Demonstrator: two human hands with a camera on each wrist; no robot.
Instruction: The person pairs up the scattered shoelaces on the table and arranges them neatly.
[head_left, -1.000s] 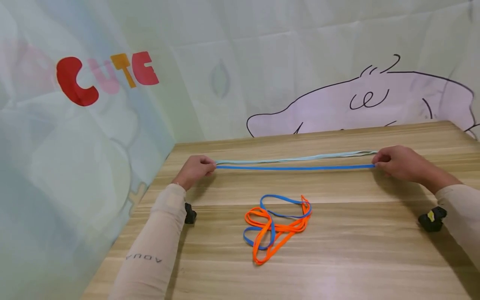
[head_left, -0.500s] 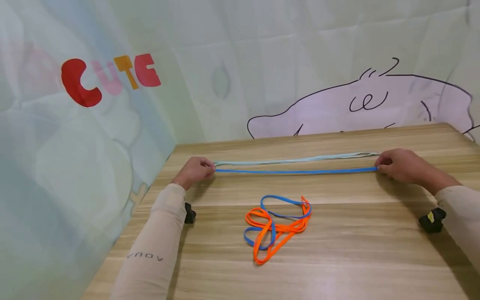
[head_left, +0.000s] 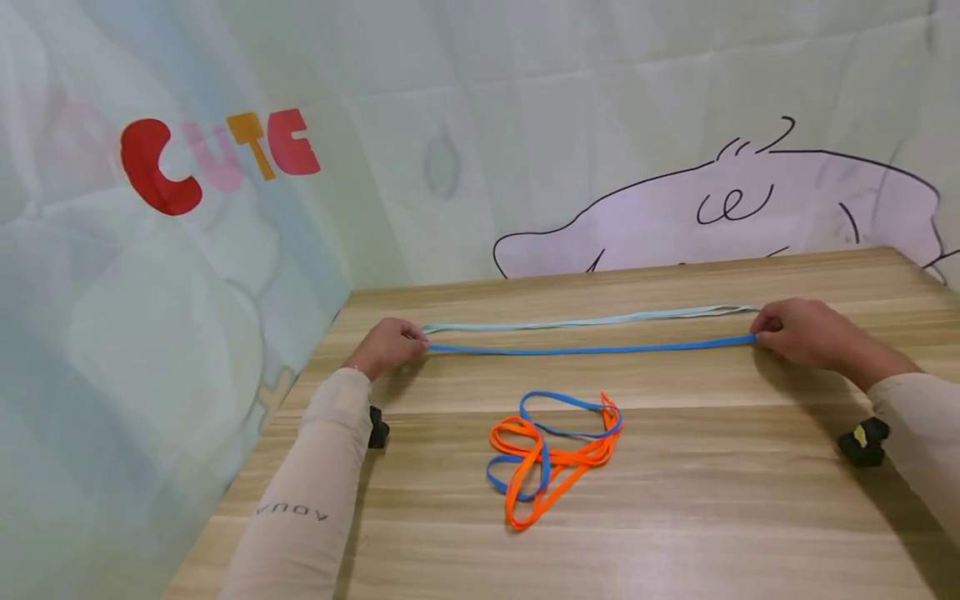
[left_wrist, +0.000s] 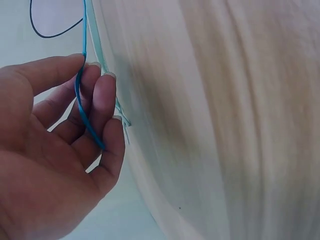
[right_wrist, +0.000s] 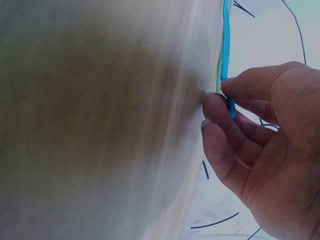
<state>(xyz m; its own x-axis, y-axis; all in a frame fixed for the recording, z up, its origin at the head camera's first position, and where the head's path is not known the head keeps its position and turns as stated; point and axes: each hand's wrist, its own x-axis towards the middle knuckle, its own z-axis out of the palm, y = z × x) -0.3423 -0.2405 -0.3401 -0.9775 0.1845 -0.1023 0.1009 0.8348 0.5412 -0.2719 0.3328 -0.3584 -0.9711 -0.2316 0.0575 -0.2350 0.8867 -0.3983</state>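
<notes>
A flat blue shoelace (head_left: 592, 350) stretches across the table between both hands. My left hand (head_left: 386, 346) pinches its left end between thumb and fingers; in the left wrist view the tail of the blue shoelace (left_wrist: 85, 117) runs down across the curled fingers. The right end is pinched by my right hand (head_left: 806, 333), and a short end of the woven blue shoelace (right_wrist: 226, 55) shows past the fingertips in the right wrist view. Just behind it lies a pale green shoelace (head_left: 585, 322), folded in several strands, roughly parallel to the blue one.
Nearer on the wooden table (head_left: 675, 517), an orange shoelace (head_left: 573, 457) lies in loose loops, tangled with another blue shoelace (head_left: 558, 396). A printed cloth backdrop (head_left: 465, 183) hangs behind and to the left. A black wrist device (head_left: 864, 442) sits by the right sleeve.
The held blue shoelace has come slightly nearer, widening its gap from the pale green one, and now sags a little. Both hands keep their pinch; the left has shifted slightly nearer.
</notes>
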